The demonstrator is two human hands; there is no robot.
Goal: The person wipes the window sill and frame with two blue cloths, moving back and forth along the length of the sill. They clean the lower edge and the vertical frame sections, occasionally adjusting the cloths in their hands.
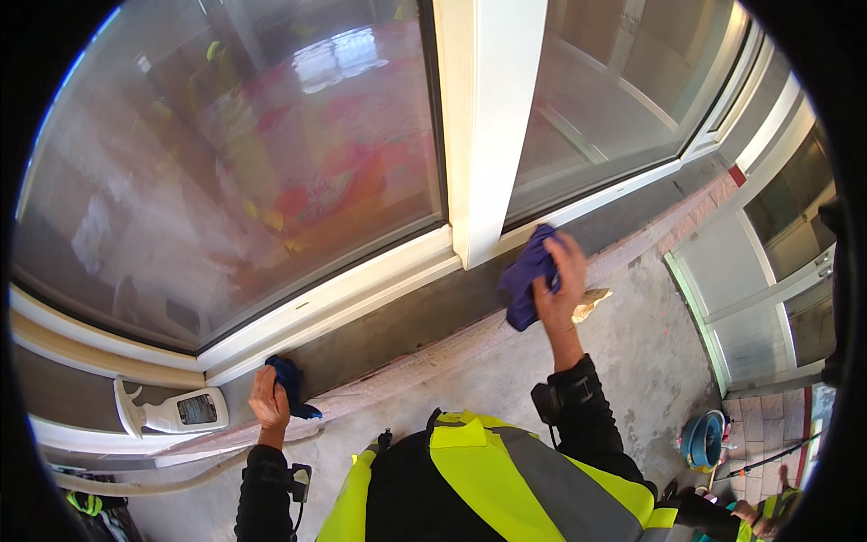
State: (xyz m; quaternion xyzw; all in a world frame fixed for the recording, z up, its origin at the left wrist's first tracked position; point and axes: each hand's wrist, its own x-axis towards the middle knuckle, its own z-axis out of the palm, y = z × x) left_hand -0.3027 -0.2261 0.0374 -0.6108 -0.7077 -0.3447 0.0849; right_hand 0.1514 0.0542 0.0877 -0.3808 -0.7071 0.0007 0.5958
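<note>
A crumpled purple cloth (527, 284) is gripped in my right hand (565, 278), over the dark sill (406, 325) where the white window post (498, 135) meets the lower frame. Lower left, my left hand (269, 400) holds a dark blue cloth (288, 383) on the sill near the corner of the large glass pane (271, 203). Part of that cloth hangs over the sill's outer edge. Left of this hand, a white spray bottle (179, 412) lies on its side on the sill, its trigger head pointing left. The glass shows hazy reflections.
A blue bucket (702, 439) stands on the floor at the lower right, near a co-worker's arm and hand (748, 515). A torn yellowish scrap (590, 305) lies beyond my right hand. A pale hose (156, 484) crosses the lower left. Glazed doors (738, 264) stand at the right.
</note>
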